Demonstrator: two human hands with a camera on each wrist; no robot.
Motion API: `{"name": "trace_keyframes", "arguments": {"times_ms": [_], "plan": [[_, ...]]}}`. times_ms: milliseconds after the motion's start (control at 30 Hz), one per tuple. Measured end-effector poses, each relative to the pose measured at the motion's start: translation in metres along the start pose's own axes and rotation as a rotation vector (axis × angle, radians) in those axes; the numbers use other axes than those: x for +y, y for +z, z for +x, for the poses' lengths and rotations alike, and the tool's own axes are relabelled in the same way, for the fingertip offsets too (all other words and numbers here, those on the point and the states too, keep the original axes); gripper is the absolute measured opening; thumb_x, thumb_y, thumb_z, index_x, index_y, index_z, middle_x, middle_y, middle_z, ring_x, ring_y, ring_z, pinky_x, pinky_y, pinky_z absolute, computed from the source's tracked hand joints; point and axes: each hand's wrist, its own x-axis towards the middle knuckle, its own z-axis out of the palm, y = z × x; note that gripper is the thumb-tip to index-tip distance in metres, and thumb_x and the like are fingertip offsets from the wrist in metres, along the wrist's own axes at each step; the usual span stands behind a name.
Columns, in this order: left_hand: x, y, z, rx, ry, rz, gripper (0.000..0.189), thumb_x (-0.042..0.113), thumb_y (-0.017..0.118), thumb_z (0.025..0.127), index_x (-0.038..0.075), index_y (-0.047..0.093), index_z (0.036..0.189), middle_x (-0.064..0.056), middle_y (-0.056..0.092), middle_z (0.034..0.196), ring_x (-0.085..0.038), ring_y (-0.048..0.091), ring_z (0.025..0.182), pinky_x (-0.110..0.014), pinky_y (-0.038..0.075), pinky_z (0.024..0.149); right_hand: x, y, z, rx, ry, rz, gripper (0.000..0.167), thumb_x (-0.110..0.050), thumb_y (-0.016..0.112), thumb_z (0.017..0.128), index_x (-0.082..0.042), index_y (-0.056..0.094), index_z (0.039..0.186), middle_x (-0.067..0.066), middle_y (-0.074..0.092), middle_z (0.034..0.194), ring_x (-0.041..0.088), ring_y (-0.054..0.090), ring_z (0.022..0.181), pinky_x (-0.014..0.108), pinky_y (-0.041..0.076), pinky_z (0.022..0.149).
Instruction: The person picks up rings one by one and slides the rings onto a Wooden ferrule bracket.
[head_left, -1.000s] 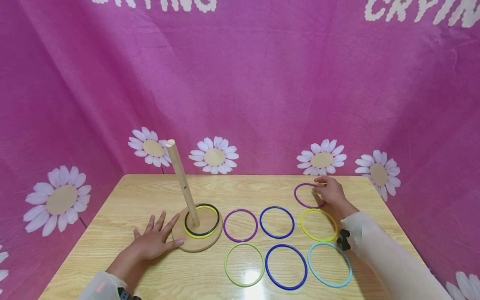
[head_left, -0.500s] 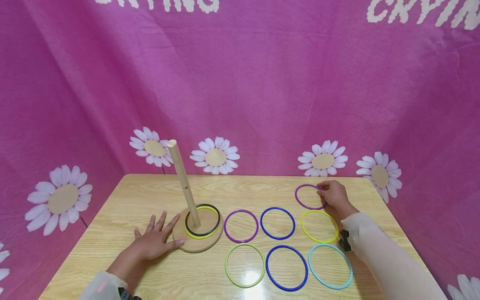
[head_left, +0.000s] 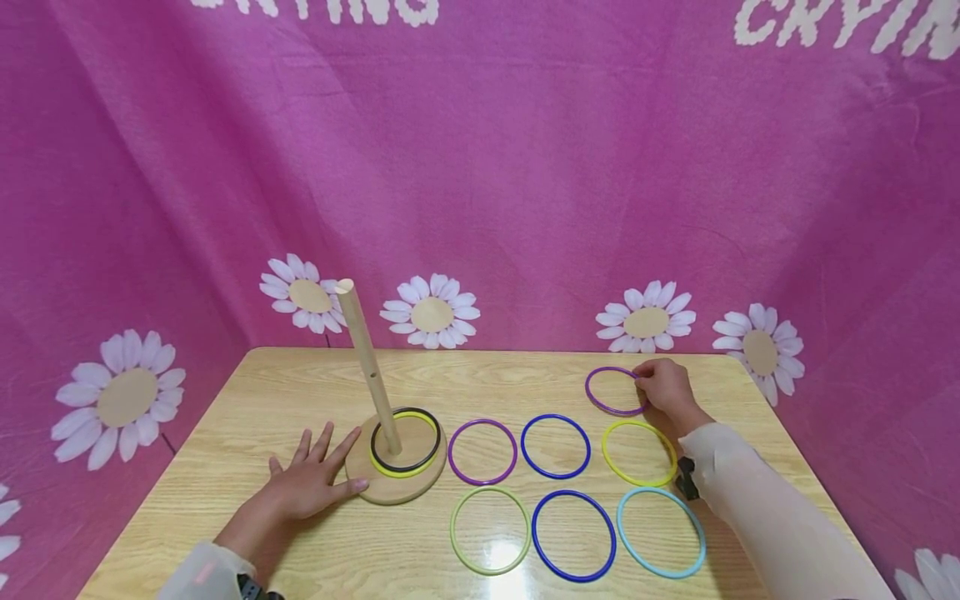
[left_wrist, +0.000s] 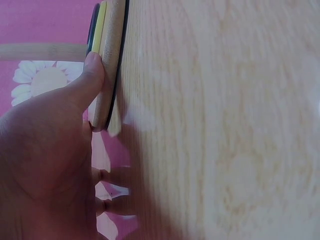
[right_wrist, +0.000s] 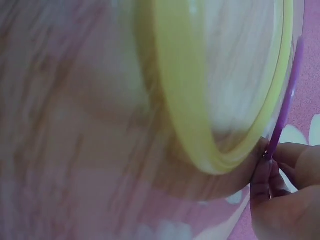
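In the head view my right hand (head_left: 667, 390) pinches the right side of a purple ring (head_left: 587, 387) at the back right of the table. The right wrist view shows the thumb and fingers closed on the ring's edge, beyond a yellow ring (right_wrist: 180, 100). On the left, my left hand (head_left: 303, 483) lies with fingers spread, its thumb on the rim of a round wooden base (head_left: 405, 492). A wooden post (head_left: 367, 367) rises from this base. Around the post's foot lie a black ring (head_left: 438, 437) and, under it, a yellow ring (head_left: 401, 475).
On the wooden table (head_left: 300, 383) lie more rings in two rows: another purple ring (head_left: 449, 450), a blue ring (head_left: 588, 450), a light green ring (head_left: 452, 529), a second blue ring (head_left: 533, 529) and a light blue ring (head_left: 618, 521). A pink flowered cloth (head_left: 525, 183) hangs behind.
My right hand's fingers have closed from reaching over the purple ring to pinching its right edge. The ring has since shifted slightly left and back. My left hand keeps its place.
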Motion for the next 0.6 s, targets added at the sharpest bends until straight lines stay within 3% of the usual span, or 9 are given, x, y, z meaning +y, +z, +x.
{"name": "trace_keyframes", "arguments": {"times_ms": [133, 233, 467, 600], "plan": [[-0.0035, 0.0027, 0.0012, 0.002, 0.008, -0.012, 0.090, 0.077, 0.049, 0.094, 0.034, 0.017, 0.166, -0.027, 0.009, 0.170, -0.060, 0.002, 0.152, -0.094, -0.003, 0.094, 0.0003, -0.0011, 0.0015, 0.007, -0.017, -0.071, 0.018, 0.000, 0.063, 0.099, 0.009, 0.072, 0.113, 0.020, 0.068, 0.099, 0.030, 0.057, 0.089, 0.031, 0.050, 0.070], [-0.0022, 0.0010, 0.0000, 0.000, 0.011, -0.023, 0.089, 0.075, 0.051, 0.094, 0.035, 0.018, 0.166, -0.027, 0.009, 0.170, -0.061, 0.001, 0.151, -0.094, -0.004, 0.093, 0.0003, -0.0025, 0.0012, 0.005, -0.023, -0.066, 0.019, 0.001, 0.062, 0.098, 0.010, 0.071, 0.112, 0.020, 0.068, 0.097, 0.031, 0.058, 0.087, 0.031, 0.051, 0.068], [0.0035, -0.0051, -0.0015, -0.039, -0.014, -0.002, 0.091, 0.072, 0.052, 0.096, 0.026, 0.019, 0.167, -0.028, 0.006, 0.170, -0.060, -0.001, 0.151, -0.094, -0.002, 0.095, -0.0003, -0.0049, 0.0025, 0.049, -0.066, -0.078, 0.018, 0.002, 0.062, 0.093, 0.009, 0.073, 0.107, 0.016, 0.070, 0.086, 0.030, 0.060, 0.085, 0.031, 0.052, 0.066], [0.0041, -0.0060, -0.0018, -0.050, -0.020, 0.001, 0.091, 0.073, 0.050, 0.096, 0.026, 0.017, 0.167, -0.027, 0.004, 0.170, -0.059, -0.003, 0.152, -0.093, -0.002, 0.096, -0.0029, -0.0053, 0.0021, 0.037, -0.043, -0.042, 0.018, 0.002, 0.064, 0.093, 0.008, 0.073, 0.107, 0.016, 0.069, 0.087, 0.030, 0.059, 0.085, 0.030, 0.052, 0.064]]}}
